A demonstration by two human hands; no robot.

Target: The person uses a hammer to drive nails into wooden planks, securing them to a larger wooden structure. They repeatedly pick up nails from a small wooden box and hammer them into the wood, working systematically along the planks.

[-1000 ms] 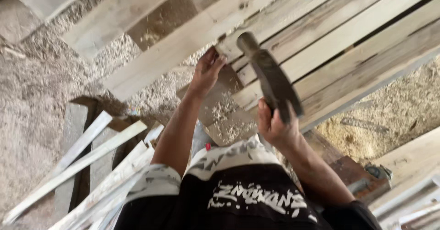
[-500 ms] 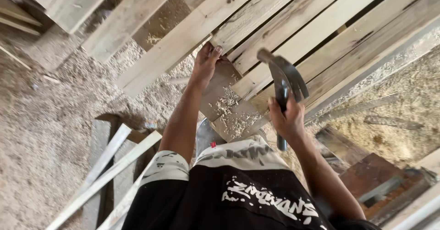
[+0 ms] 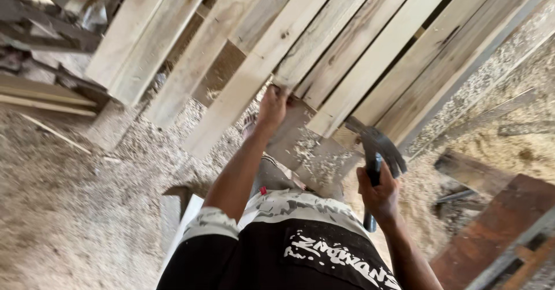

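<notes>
Scene: A person bends over a pallet of pale wooden slats (image 3: 370, 53), sawdust thick on the ground below.
Left hand: the left hand (image 3: 273, 106) is raised to the near end of one slat, its fingers (image 3: 283, 91) pinched shut at the slat's edge; what they pinch, if anything, is too small to tell.
Right hand: the right hand (image 3: 378, 191) has its fingers wrapped tight around the handle of a claw hammer (image 3: 377, 151).
Hammer: dark handle near upright, head above the fist, just beside the slat ends.
Key relation: the pinched spot lies up and to the left of the hammer head; the slats' long axes run diagonally, up and to the right.
Nearer hand: the left is at the wood; the right hangs apart from it.
</notes>
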